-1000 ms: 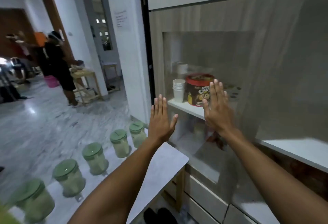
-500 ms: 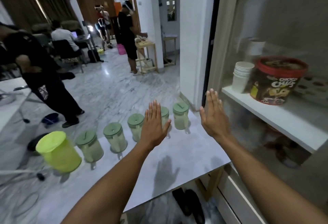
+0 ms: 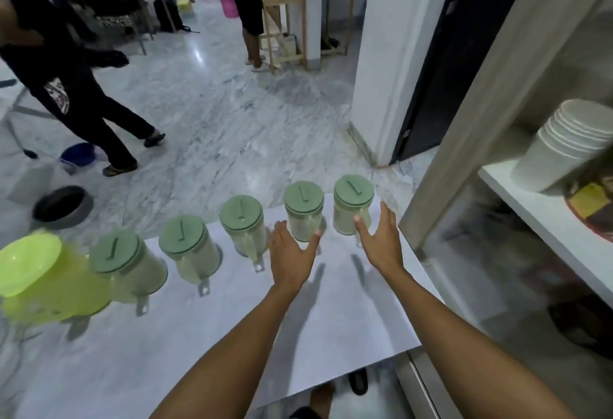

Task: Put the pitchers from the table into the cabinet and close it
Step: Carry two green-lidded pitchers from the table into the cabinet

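Five clear pitchers with sage-green lids stand in a row along the far edge of the pale bench (image 3: 185,345), running from left to right: the first pitcher (image 3: 127,269), second pitcher (image 3: 189,253), third pitcher (image 3: 243,226), fourth pitcher (image 3: 303,209) and fifth pitcher (image 3: 352,204). Their handles point toward the near side. At the far left end of the row, just beside the first pitcher, stands a lime-green pitcher (image 3: 43,282), blurred.

The left hand (image 3: 292,259) is spread wide, palm down, just in front of the fourth pitcher; its thumb tip overlaps that pitcher's base, though whether it touches is unclear. The right hand (image 3: 381,243) is also wide open, its thumb against the near side of the fifth pitcher. Neither hand holds anything.

To the right, the cabinet (image 3: 491,113) shows a white shelf (image 3: 544,219) carrying a stack of white cups (image 3: 564,146) and part of a round tin (image 3: 593,206). Beyond the bench lies a marble floor (image 3: 225,113), where a person in dark clothes (image 3: 66,87) walks at left.
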